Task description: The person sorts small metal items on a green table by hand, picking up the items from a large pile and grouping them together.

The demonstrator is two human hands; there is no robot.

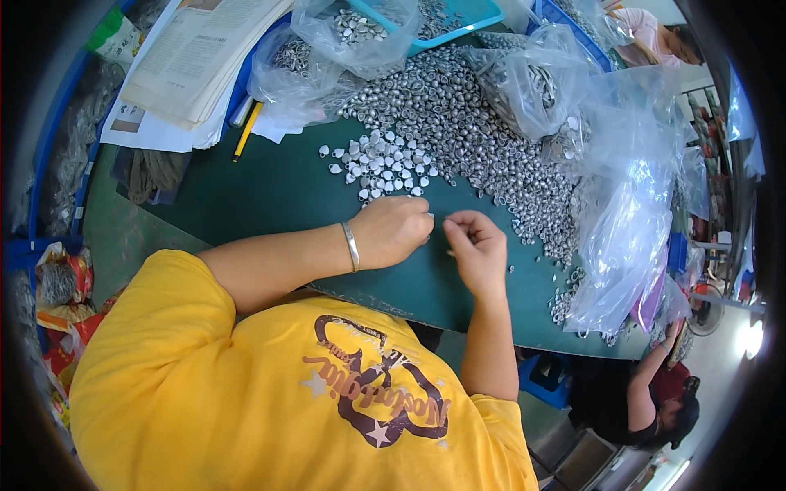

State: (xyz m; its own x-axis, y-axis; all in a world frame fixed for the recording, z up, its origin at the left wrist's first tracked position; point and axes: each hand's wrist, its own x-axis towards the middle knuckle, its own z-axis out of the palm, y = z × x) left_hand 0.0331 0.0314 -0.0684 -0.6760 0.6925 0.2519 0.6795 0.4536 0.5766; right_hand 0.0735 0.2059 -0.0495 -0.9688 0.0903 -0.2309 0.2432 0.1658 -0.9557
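My left hand [391, 234], with a silver bangle [351, 247] at its wrist, is closed in a pinch over the green mat [270, 196]. A tiny pale bit shows at its fingertips, too small to name. Close beside it, my right hand [478, 247] has its thumb and forefinger pressed together, and what they grip cannot be made out. Just beyond my left hand lies a small pile of silver heart-shaped charms [383, 164]. A far larger heap of small, darker grey metal pieces [491, 139] spreads behind and to the right of both hands.
Clear plastic bags [626, 237] cover the right side, and another bag [532, 82] sits on the heap. A turquoise tray [458, 33] stands at the back. Papers [188, 61] and a yellow pen [247, 132] lie far left. Two other people [647, 401] are at the right.
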